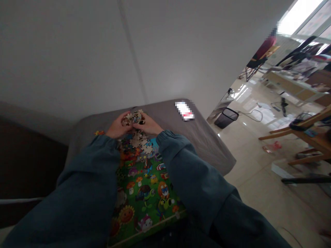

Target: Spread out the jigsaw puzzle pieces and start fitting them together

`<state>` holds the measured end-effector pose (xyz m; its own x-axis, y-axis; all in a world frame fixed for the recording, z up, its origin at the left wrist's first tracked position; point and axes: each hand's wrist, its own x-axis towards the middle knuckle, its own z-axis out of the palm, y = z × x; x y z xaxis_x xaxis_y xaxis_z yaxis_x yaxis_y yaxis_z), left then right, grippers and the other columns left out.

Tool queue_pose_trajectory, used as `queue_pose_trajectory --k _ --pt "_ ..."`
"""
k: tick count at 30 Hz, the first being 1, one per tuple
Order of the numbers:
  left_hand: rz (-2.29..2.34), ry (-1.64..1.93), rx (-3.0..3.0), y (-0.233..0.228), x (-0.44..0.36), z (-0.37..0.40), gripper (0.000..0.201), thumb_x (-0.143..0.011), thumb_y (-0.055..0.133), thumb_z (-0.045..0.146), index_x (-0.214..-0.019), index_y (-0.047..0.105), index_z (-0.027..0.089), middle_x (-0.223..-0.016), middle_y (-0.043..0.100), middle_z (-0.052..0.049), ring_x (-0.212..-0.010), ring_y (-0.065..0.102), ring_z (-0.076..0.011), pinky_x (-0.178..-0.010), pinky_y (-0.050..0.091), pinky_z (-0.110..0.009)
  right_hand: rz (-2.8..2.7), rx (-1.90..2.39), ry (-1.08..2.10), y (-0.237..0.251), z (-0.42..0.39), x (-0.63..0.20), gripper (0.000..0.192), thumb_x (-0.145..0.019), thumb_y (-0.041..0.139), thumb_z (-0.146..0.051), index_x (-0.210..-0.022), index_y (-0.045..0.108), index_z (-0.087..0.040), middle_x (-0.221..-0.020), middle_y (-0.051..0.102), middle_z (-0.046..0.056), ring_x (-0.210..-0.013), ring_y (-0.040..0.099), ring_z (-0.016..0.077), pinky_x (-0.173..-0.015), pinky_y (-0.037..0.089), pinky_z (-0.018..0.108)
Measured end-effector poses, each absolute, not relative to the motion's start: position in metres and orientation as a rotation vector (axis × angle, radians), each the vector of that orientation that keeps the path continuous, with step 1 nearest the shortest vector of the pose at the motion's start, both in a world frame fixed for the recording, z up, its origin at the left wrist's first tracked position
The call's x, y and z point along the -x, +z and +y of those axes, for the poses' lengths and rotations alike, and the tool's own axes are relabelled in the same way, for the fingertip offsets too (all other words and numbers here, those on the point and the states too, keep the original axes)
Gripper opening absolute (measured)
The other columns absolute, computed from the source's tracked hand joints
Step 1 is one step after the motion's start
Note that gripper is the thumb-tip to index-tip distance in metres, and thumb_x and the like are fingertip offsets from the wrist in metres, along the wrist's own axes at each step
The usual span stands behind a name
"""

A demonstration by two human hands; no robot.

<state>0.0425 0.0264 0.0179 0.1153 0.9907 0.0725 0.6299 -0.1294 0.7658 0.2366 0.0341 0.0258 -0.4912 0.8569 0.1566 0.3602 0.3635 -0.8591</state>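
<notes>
A plain grey wall fills the upper part of the view, and below it stands a worktop point(201, 137) covered with a grey cloth, pushed against that wall. On the cloth lies a colourful puzzle board point(144, 196) with cartoon plants and mushrooms on a green ground; its near part is already put together, while at its far end a small heap of loose pieces point(141, 142) lies, some with the pale back side up. Both arms in dark blue-green sleeves point(186, 165) reach forward over the board. The left hand point(117, 128) and the right hand point(150, 126) meet at the far end of the board, just beyond the heap, and together they hold a cluster of puzzle pieces point(133, 117) between them; the fingers of both hands are curled around this cluster (how many pieces it has, I cannot tell). Farther right on the cloth lies a small flat white and red thing point(184, 111), blurred. To the right of the worktop the shiny tiled floor point(248, 179) shows, with a black bin point(226, 117) near the wall and wooden furniture point(307, 137) beyond it.
</notes>
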Motion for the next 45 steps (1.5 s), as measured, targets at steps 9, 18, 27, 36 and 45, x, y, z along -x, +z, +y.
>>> queue_pose_trajectory --k 9,18,27,36,45 --pt "1.600 0.432 -1.951 0.019 0.023 -0.018 0.098 -0.060 0.077 0.074 -0.142 0.061 0.023 -0.142 0.063 -0.017 -0.128 0.061 -0.0409 -0.108 0.048 -0.055 -2.617 1.229 0.734 0.035 0.002 -0.287 0.085 -0.084 0.076 -0.057 -0.153 0.046 -0.018 -0.148 0.054 0.019 -0.137 0.052 0.0354 -0.114 0.042 0.052" --pt "1.515 0.298 -2.280 -0.007 0.010 -0.026 0.091 -0.058 0.074 0.080 -0.129 0.072 0.023 -0.139 0.056 -0.015 -0.126 0.057 -0.0388 -0.111 0.046 -0.047 -2.704 1.125 0.496 0.018 -0.018 -0.245 0.077 -0.089 0.074 -0.048 -0.153 0.046 -0.017 -0.141 0.051 0.020 -0.130 0.052 0.0357 -0.105 0.050 0.050" --pt "1.613 0.497 -2.254 0.002 -0.004 0.011 0.084 -0.078 0.053 0.076 -0.136 0.063 0.017 -0.131 0.064 -0.017 -0.123 0.059 -0.0357 -0.109 0.046 -0.047 -2.494 1.182 0.581 0.029 0.020 -0.239 0.045 -0.098 0.053 -0.011 -0.143 0.055 -0.009 -0.142 0.058 0.016 -0.133 0.053 0.0218 -0.115 0.038 0.033" --pt "1.619 0.352 -2.163 0.008 0.062 -0.051 0.088 -0.062 0.065 0.088 -0.124 0.073 0.026 -0.129 0.067 -0.013 -0.121 0.061 -0.0390 -0.109 0.046 -0.052 -2.664 1.073 0.618 0.013 -0.018 -0.318 0.046 -0.095 0.068 -0.046 -0.132 0.066 -0.018 -0.128 0.066 0.012 -0.121 0.059 0.0255 -0.107 0.042 0.041" --pt "1.609 0.363 -2.103 -0.001 0.048 -0.045 0.079 -0.068 0.059 0.086 -0.114 0.077 0.024 -0.113 0.072 -0.012 -0.103 0.067 -0.0337 -0.094 0.055 -0.045 -2.705 1.158 0.454 0.004 -0.032 -0.303 0.084 -0.072 0.077 -0.075 -0.134 0.061 -0.018 -0.131 0.062 0.016 -0.122 0.054 0.0339 -0.104 0.039 0.048"
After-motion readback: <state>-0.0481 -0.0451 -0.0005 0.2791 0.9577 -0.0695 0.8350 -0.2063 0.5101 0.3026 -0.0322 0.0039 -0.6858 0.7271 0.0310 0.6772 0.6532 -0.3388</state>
